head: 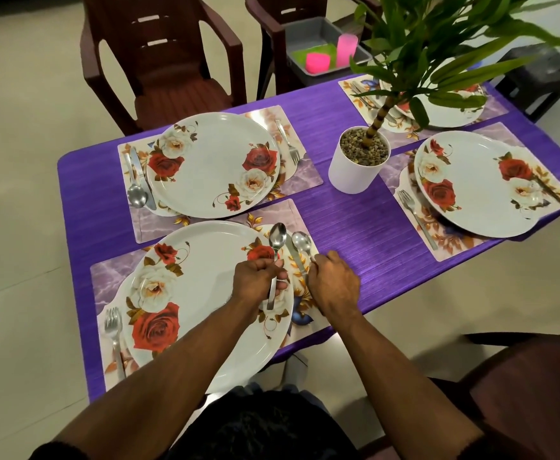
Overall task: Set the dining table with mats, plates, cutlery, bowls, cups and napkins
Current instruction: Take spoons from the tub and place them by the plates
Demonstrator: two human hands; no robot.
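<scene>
Cutlery step | left hand [259, 275] grips spare spoon [276, 257], kept off plate [202, 303] | right hand [333, 283] pinches second spoon [302, 242], laying it beside knife [297, 260]

Pale tiled floor [23, 78], dark brown plastic chairs [162, 61] (one nearer, right)

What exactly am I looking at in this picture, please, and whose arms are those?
It is one view from a camera worn on a person's head, looking down at their own bare hands; no machine is involved. A purple table holds four floral mats, each with a rose-patterned plate, around a potted plant. The left hand grips a spoon above the nearest plate. The right hand is setting a second spoon beside a knife on the mat.
</scene>
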